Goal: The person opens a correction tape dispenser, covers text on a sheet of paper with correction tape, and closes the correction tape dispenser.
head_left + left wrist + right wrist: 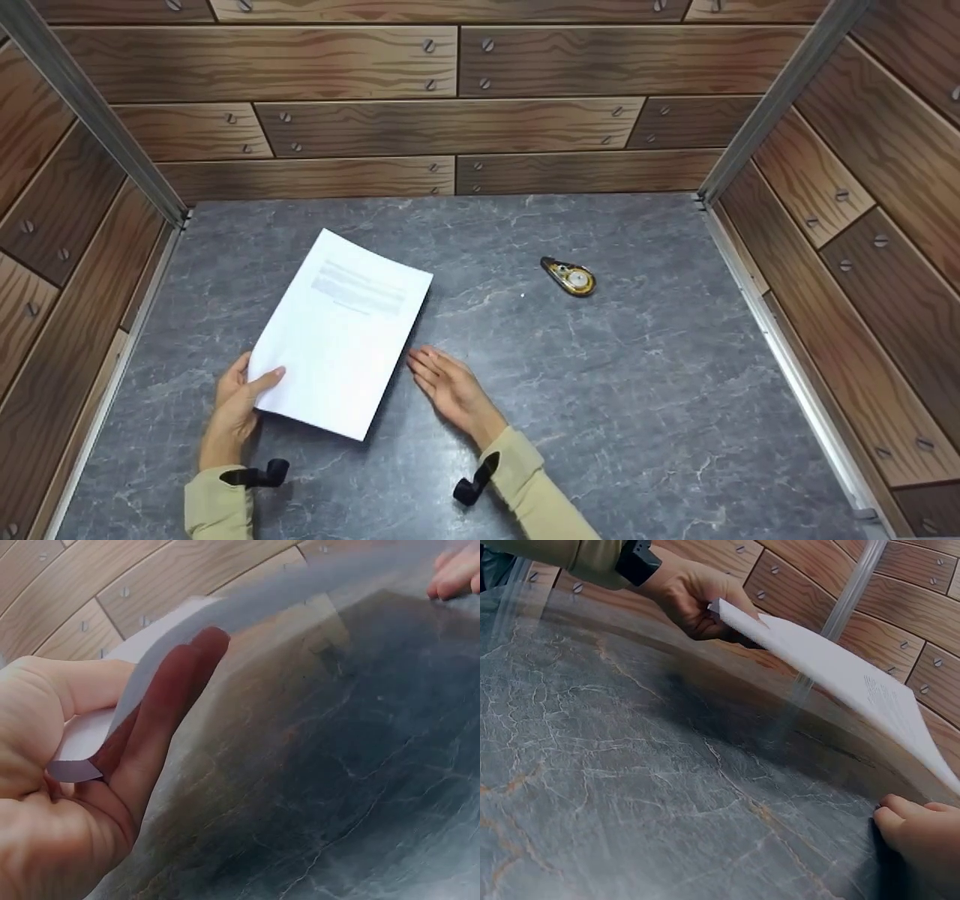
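My left hand (238, 405) grips a white printed paper (330, 352) by its lower left corner, thumb on top and fingers beneath. In the right wrist view the paper (840, 675) is raised and tilted above the table; whether it is one sheet or several I cannot tell. A block of grey print shows on its upper half. My right hand (454, 390) is beside the paper's right edge, fingers extended and holding nothing. Farther right on the table lies a black and yellow correction tape dispenser (570, 277).
The grey marbled tabletop (637, 390) is bounded by wood-patterned walls (360, 64) at the back and both sides. Metal strips (795, 382) run along the side edges. A tiny white speck (523, 295) lies left of the dispenser.
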`<action>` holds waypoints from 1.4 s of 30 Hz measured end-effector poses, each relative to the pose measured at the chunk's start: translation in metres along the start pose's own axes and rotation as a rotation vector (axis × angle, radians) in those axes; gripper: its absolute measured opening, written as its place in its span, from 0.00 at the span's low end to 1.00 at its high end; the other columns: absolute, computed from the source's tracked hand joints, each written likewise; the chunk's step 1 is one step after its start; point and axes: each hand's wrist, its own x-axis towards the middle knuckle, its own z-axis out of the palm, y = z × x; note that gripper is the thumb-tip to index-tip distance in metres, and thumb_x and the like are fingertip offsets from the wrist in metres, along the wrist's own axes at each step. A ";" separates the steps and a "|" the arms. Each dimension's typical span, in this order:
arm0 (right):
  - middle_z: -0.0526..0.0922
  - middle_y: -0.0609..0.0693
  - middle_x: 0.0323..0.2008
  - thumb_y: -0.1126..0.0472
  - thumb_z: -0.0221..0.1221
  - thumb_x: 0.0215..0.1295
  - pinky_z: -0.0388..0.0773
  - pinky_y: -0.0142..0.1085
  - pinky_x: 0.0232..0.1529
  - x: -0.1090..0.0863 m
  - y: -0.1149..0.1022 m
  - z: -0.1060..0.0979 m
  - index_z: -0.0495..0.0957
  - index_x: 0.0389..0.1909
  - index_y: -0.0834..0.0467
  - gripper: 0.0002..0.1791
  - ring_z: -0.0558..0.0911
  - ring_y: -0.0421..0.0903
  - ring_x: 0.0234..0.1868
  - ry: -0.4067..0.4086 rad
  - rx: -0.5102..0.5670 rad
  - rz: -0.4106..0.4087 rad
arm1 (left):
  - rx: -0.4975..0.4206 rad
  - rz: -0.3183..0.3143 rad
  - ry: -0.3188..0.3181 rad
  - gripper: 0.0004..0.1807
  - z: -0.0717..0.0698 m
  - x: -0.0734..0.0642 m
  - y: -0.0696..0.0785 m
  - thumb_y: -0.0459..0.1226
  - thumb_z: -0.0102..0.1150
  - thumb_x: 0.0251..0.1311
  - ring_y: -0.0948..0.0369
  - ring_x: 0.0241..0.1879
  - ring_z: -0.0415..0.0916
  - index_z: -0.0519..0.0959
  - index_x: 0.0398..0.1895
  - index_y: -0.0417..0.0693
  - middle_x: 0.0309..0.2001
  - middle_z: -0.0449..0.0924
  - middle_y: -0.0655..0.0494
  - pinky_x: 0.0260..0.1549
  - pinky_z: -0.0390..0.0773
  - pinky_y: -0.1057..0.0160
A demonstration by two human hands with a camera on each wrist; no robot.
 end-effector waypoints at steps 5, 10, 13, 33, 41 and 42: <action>0.46 0.73 0.74 0.63 0.39 0.80 0.47 0.48 0.75 -0.001 -0.002 0.003 0.42 0.74 0.75 0.31 0.49 0.64 0.75 0.011 -0.006 0.000 | 0.017 -0.003 0.018 0.36 0.010 -0.006 -0.003 0.25 0.64 0.59 0.62 0.37 0.84 0.60 0.70 0.34 0.41 0.82 0.65 0.39 0.84 0.60; 0.52 0.72 0.73 0.63 0.42 0.79 0.51 0.48 0.74 -0.001 -0.008 0.010 0.45 0.74 0.74 0.31 0.57 0.62 0.74 0.061 -0.127 -0.036 | 0.012 0.011 0.030 0.33 0.026 -0.015 -0.011 0.24 0.64 0.59 0.61 0.37 0.84 0.63 0.68 0.34 0.43 0.82 0.60 0.39 0.84 0.59; 0.66 0.70 0.67 0.65 0.49 0.75 0.66 0.45 0.67 -0.002 -0.013 0.016 0.54 0.72 0.75 0.30 0.74 0.55 0.64 0.167 -0.280 -0.082 | 0.023 0.024 0.045 0.31 0.034 -0.022 -0.014 0.24 0.63 0.59 0.61 0.36 0.84 0.65 0.65 0.33 0.45 0.82 0.53 0.38 0.84 0.59; 0.87 0.63 0.40 0.70 0.62 0.64 0.84 0.40 0.39 -0.036 -0.067 0.024 0.78 0.52 0.75 0.17 0.87 0.47 0.36 0.386 -0.689 -0.268 | -0.033 0.098 0.108 0.27 0.113 -0.071 -0.029 0.27 0.64 0.60 0.60 0.46 0.83 0.68 0.62 0.35 0.60 0.74 0.37 0.48 0.81 0.61; 0.87 0.62 0.39 0.71 0.62 0.63 0.83 0.38 0.36 -0.048 -0.088 0.015 0.79 0.50 0.74 0.16 0.87 0.45 0.34 0.464 -0.725 -0.293 | -0.007 0.078 0.128 0.23 0.140 -0.089 -0.035 0.31 0.66 0.60 0.54 0.42 0.85 0.72 0.58 0.35 0.50 0.83 0.39 0.42 0.84 0.60; 0.87 0.62 0.38 0.71 0.62 0.62 0.83 0.37 0.35 -0.048 -0.090 0.013 0.79 0.50 0.74 0.16 0.86 0.45 0.33 0.481 -0.730 -0.298 | 0.000 0.066 0.133 0.23 0.143 -0.090 -0.037 0.31 0.66 0.60 0.54 0.42 0.86 0.72 0.58 0.35 0.49 0.83 0.40 0.42 0.84 0.60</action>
